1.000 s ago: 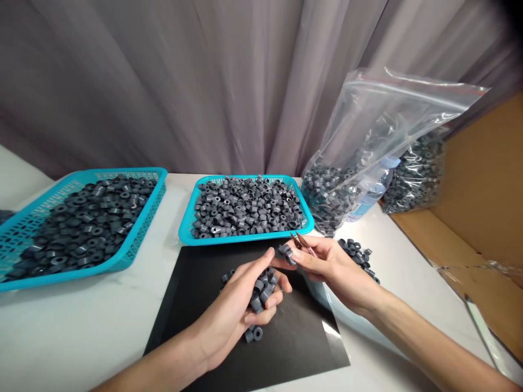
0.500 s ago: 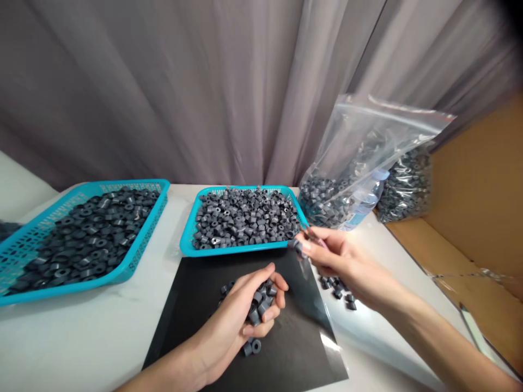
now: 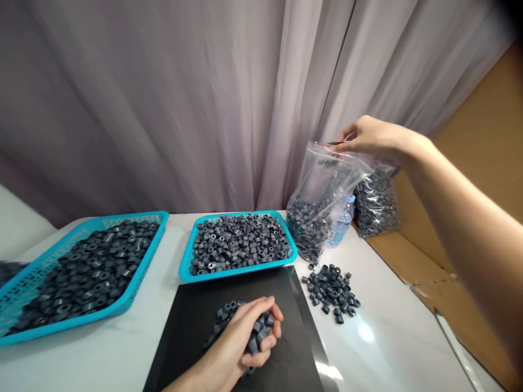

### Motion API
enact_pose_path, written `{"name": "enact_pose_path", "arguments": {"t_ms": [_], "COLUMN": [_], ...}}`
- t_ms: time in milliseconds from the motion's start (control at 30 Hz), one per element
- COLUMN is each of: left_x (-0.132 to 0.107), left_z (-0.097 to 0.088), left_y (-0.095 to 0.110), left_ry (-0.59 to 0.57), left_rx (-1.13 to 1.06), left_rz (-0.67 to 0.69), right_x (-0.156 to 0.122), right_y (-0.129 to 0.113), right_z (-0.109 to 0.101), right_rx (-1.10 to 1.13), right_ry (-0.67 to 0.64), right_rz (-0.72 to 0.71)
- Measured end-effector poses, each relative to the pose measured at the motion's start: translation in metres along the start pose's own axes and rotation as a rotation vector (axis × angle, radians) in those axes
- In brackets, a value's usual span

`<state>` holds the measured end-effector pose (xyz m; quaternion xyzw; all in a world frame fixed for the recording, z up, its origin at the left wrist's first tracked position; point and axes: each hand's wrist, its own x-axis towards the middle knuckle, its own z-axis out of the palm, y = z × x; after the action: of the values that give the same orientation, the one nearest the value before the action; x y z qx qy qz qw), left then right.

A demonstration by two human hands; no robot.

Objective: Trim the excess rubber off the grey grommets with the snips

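My left hand [image 3: 241, 337] rests on a black mat [image 3: 192, 313], its fingers curled round a handful of small grey rings [image 3: 261, 329]. A few more rings lie on the mat by the thumb. My right hand [image 3: 373, 139] is raised high at the open top of a clear zip bag [image 3: 316, 190] that is part-filled with the same rings. Its fingers are pinched together on thin tweezers [image 3: 335, 143], whose tip pokes out to the left just above the bag's rim.
A turquoise tray [image 3: 241, 270] heaped with grey rings sits behind the mat, and a larger one [image 3: 81, 318] stands at the left. A loose pile of rings [image 3: 330, 291] lies on the white table. A water bottle [image 3: 339, 223], a second bag [image 3: 376, 204] and a cardboard box [image 3: 461, 218] are at the right.
My right hand has risen from beside my left hand up to the mouth of the zip bag. The view has tilted up. My left hand stays on the mat with its rings.
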<state>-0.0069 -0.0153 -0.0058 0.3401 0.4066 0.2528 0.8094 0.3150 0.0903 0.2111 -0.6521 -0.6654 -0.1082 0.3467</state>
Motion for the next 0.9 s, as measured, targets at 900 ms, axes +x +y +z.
{"name": "enact_pose_path", "arguments": {"t_ms": [900], "left_x": [0.007], "left_z": [-0.001], "left_y": [0.002], "left_ry": [0.033], "left_rx": [0.078], "left_rz": [0.013], "right_x": [-0.238], "right_y": [-0.082], "right_z": [0.131], "right_rx": [0.598], "right_ry": [-0.621], "right_rz": [-0.044]}}
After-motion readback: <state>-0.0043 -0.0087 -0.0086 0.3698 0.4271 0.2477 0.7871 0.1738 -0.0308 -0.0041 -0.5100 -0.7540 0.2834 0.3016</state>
